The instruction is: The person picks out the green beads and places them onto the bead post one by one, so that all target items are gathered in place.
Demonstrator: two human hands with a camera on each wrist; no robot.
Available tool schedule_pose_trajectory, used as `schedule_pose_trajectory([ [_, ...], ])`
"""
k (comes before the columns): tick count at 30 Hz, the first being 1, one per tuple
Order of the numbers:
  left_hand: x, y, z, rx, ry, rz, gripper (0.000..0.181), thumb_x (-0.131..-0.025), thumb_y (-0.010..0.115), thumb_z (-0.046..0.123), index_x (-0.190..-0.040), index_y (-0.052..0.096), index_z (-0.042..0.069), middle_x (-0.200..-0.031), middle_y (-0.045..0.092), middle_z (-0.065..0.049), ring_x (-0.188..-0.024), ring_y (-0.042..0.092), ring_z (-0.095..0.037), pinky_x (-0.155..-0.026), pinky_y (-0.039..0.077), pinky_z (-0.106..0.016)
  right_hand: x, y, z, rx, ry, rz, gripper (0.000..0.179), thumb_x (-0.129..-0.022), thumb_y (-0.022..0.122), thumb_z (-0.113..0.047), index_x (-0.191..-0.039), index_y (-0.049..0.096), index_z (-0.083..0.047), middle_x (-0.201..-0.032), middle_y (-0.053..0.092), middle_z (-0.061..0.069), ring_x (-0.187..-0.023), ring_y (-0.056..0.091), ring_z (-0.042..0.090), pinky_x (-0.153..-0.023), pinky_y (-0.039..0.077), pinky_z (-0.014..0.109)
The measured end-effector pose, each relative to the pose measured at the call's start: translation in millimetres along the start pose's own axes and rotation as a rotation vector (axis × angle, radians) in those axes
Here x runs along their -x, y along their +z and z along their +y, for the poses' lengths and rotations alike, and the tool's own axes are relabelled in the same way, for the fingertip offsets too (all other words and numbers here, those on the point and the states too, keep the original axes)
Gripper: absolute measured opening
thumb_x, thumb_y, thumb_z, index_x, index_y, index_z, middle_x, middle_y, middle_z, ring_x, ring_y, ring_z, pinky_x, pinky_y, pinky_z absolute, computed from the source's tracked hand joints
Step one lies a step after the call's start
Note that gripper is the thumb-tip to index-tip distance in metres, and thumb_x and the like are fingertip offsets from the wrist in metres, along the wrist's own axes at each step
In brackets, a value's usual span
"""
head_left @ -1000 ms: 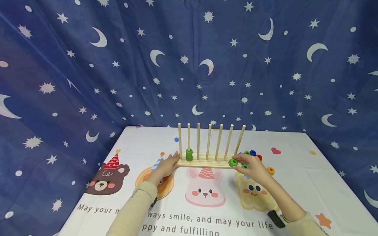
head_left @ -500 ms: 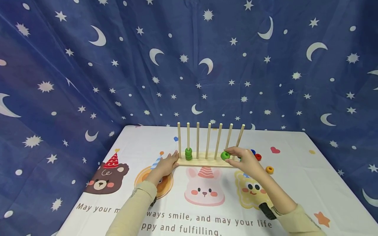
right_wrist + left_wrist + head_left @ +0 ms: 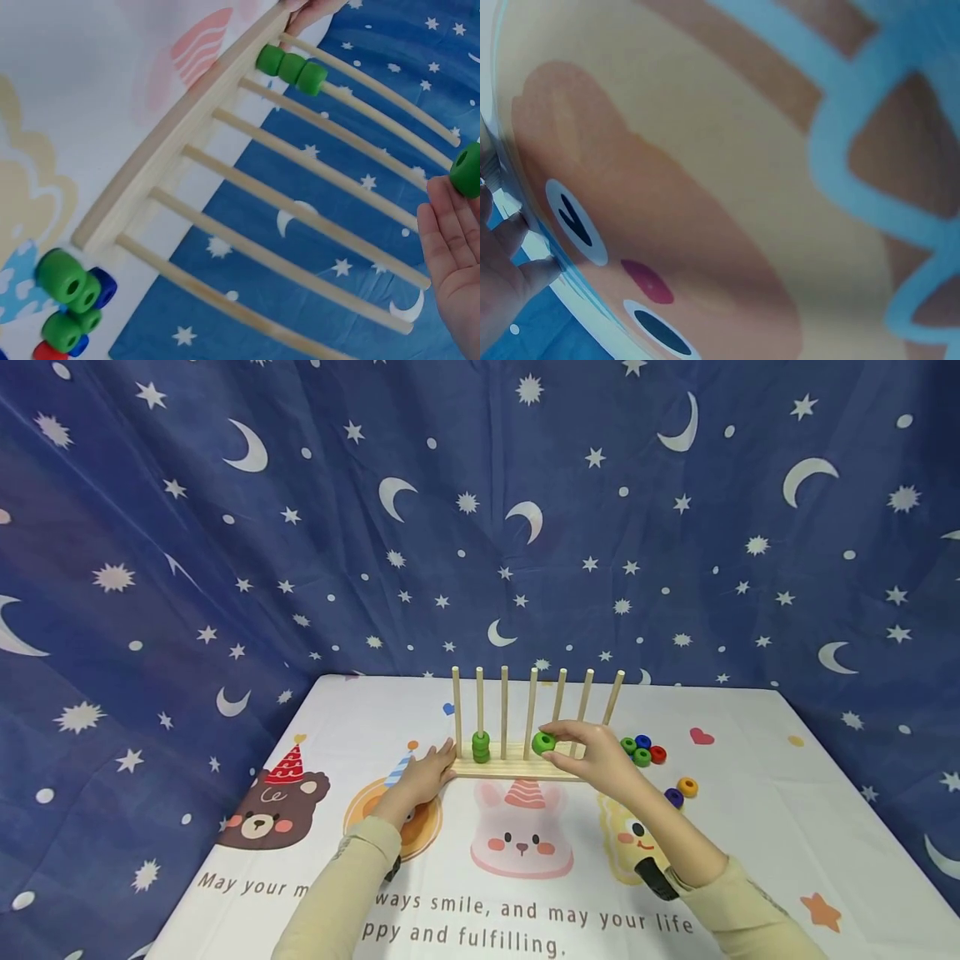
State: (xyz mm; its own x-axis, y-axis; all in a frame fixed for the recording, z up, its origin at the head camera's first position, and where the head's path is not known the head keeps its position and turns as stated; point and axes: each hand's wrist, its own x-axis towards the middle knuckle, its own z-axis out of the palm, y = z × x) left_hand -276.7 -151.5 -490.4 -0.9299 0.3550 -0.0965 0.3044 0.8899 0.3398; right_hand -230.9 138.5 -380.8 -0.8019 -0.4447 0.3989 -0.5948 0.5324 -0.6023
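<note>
A wooden peg rack (image 3: 517, 770) with several upright pegs stands on the table. Three green beads (image 3: 481, 747) are stacked low on its second peg from the left. At the rack's left end my left hand (image 3: 425, 777) touches the base with spread fingers, partly seen in the left wrist view. My right hand (image 3: 592, 756) pinches another green bead (image 3: 543, 743) between thumb and fingertips, in front of the middle pegs. In the right wrist view this bead (image 3: 466, 171) shows at the right edge, near the tips of the pegs.
Right of the rack lies a cluster of loose beads: green (image 3: 641, 758), blue (image 3: 642, 742) and red (image 3: 657, 755). Nearer, an orange bead (image 3: 687, 787) touches a dark blue bead (image 3: 674, 798). A starry blue curtain (image 3: 480, 527) hangs behind the printed white tablecloth (image 3: 750, 827).
My right hand has carried the green bead leftward and slightly up, from the rack's right end to its middle pegs, uncovering loose beads behind it. My left hand has stayed at the left end.
</note>
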Motion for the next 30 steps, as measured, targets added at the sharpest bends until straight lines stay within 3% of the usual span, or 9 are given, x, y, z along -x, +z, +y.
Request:
schedule_pose_trajectory([
  [14,0.7,1.2,1.7,-0.002,-0.018,-0.012,0.053,-0.100,0.044,0.026,-0.146,0.033,0.005,-0.156,0.024,-0.012,-0.138,0.031,-0.041,-0.106,0.021,-0.069,-18.7,4,-22,-0.035,-0.055,0.017,0.032,-0.082,0.072,-0.007,-0.112,0.066,0.000,-0.108,0.069,0.013,-0.092,0.066,0.024,-0.086,0.054,0.040],
  [30,1.4,0.3,1.7,-0.001,0.000,0.009,0.052,-0.099,0.045,0.024,-0.145,0.035,0.003,-0.154,0.028,-0.015,-0.135,0.033,-0.044,-0.104,0.023,-0.071,-60.9,0,-39,-0.046,-0.115,0.028,0.034,-0.082,0.072,-0.007,-0.114,0.065,0.003,-0.108,0.068,0.015,-0.093,0.066,0.026,-0.088,0.053,0.040],
])
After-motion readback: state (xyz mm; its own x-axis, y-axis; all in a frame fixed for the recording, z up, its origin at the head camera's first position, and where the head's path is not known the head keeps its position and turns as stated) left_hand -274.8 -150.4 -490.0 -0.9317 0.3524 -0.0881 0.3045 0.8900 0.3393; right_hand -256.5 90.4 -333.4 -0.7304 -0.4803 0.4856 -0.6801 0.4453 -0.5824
